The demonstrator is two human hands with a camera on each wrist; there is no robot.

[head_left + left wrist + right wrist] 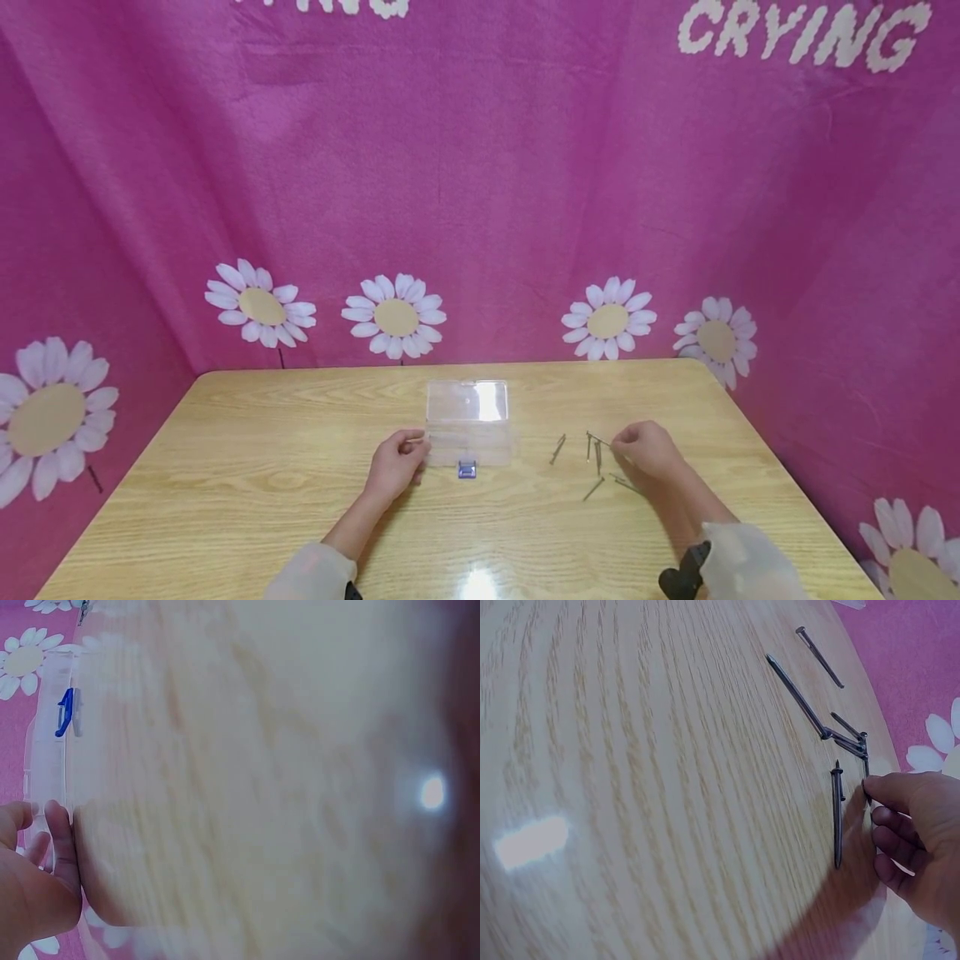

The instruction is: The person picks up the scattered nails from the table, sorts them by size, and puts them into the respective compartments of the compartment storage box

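Note:
A clear plastic box with its lid raised stands at the middle of the table; a blue latch is on its front. My left hand holds the box's left side, thumb and fingers at its edge; the left wrist view shows the same hand beside the box wall. On the right, my right hand pinches the end of a metal nail. Several other nails lie loose on the wood, left of that hand and in front of it, some crossing or touching.
The light wooden table ends at a pink curtain printed with daisies, which surrounds it at the back and sides. A bright light reflection shows on the tabletop near the front.

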